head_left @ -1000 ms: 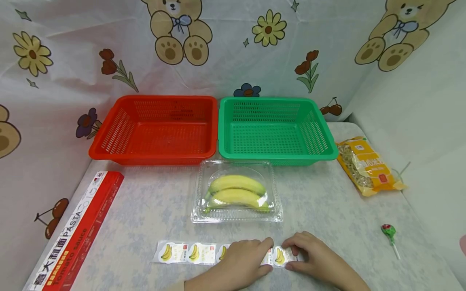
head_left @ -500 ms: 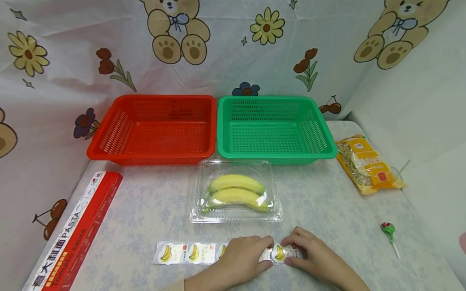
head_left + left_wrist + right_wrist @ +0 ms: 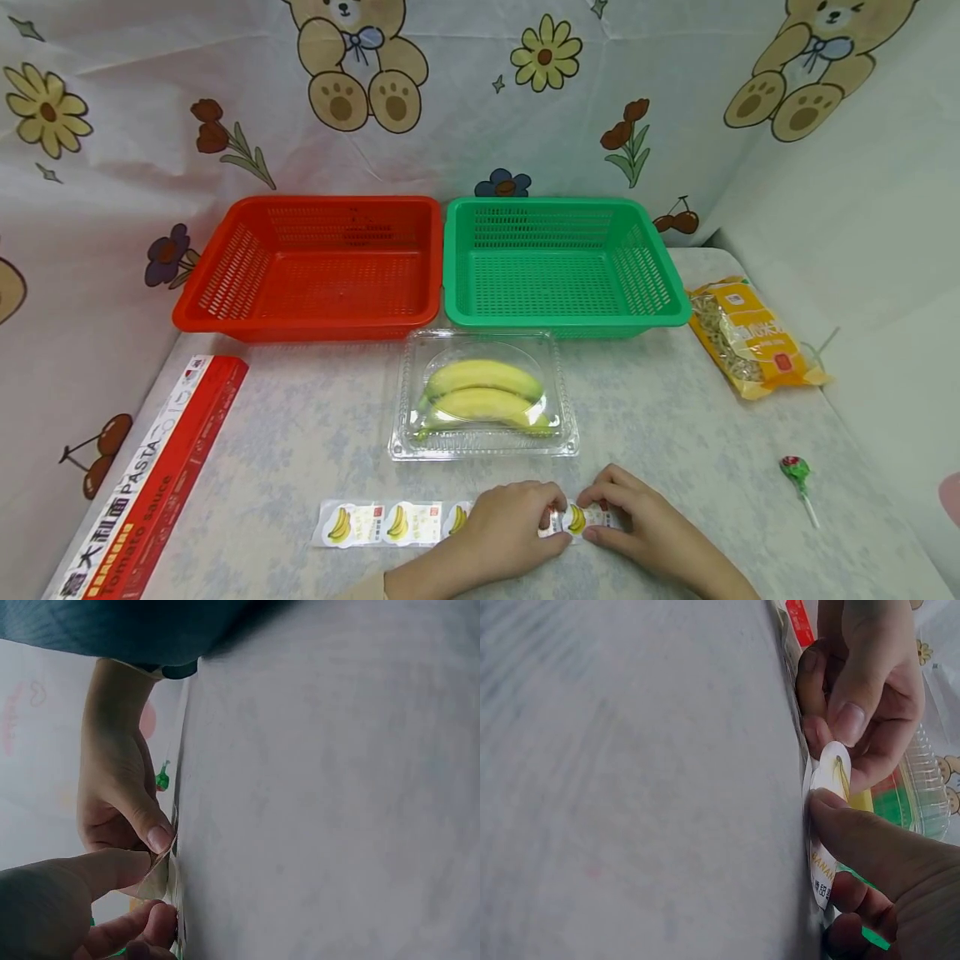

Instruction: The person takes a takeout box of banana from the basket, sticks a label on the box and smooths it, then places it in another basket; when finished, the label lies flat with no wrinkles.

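A strip of banana stickers (image 3: 375, 524) lies on the near part of the table, its middle hidden under my left hand (image 3: 504, 531). Left thumb and fingers pinch the strip beside its right-end sticker (image 3: 576, 519). From the right, my right hand (image 3: 647, 533) pinches that same sticker between thumb and fingers. In the right wrist view the white sticker (image 3: 831, 776) stands partly raised at its edge, with the right thumb (image 3: 862, 836) pressing on its face. The left thumb (image 3: 849, 720) is close to its upper end.
A clear lidded box (image 3: 483, 450) of bananas sits ahead of the hands. Behind it stand a red basket (image 3: 300, 329) and a green basket (image 3: 570, 321). A pasta box (image 3: 161, 475) lies left; a yellow bag (image 3: 757, 337) and a lollipop (image 3: 797, 475) lie right.
My hands have drawn slightly closer together, and the right-end sticker is now bent up a little between them. The view has shifted slightly; the other things stay in place.
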`<state>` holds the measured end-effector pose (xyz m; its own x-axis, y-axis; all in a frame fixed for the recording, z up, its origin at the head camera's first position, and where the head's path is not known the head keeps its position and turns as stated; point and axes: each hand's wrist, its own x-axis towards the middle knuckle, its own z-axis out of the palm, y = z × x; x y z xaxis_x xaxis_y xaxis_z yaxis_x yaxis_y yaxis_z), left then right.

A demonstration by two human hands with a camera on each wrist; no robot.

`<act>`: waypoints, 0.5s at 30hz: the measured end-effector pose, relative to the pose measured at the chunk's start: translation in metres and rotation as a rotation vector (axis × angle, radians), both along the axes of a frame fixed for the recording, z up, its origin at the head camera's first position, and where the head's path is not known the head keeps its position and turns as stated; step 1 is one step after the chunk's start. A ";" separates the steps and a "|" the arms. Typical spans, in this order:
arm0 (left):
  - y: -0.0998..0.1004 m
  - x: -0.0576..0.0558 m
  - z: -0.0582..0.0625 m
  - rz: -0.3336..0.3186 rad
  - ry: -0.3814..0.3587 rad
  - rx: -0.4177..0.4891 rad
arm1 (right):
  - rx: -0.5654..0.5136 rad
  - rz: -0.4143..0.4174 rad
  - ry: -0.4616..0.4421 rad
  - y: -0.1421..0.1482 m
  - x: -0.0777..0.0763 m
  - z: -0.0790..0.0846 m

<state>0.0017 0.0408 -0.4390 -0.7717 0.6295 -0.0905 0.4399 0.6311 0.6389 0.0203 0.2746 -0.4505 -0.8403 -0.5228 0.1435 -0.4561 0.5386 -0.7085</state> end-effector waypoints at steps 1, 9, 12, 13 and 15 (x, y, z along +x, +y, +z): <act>0.001 0.000 0.000 0.014 -0.021 0.019 | -0.001 -0.001 0.003 0.000 0.000 0.000; 0.003 -0.004 -0.003 0.082 -0.125 0.165 | -0.006 -0.012 -0.017 0.000 0.001 -0.001; 0.003 -0.003 -0.003 0.096 -0.146 0.203 | -0.011 -0.020 -0.019 0.000 0.001 -0.001; 0.003 -0.003 -0.003 0.099 -0.154 0.214 | -0.012 -0.026 -0.020 0.000 0.001 -0.001; 0.003 -0.004 -0.003 0.106 -0.174 0.236 | -0.018 -0.033 -0.015 0.000 0.001 0.000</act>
<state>-0.0019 0.0441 -0.4423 -0.8198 0.5659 -0.0879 0.2507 0.4927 0.8333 0.0215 0.2747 -0.4503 -0.8591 -0.4923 0.1400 -0.4276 0.5399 -0.7250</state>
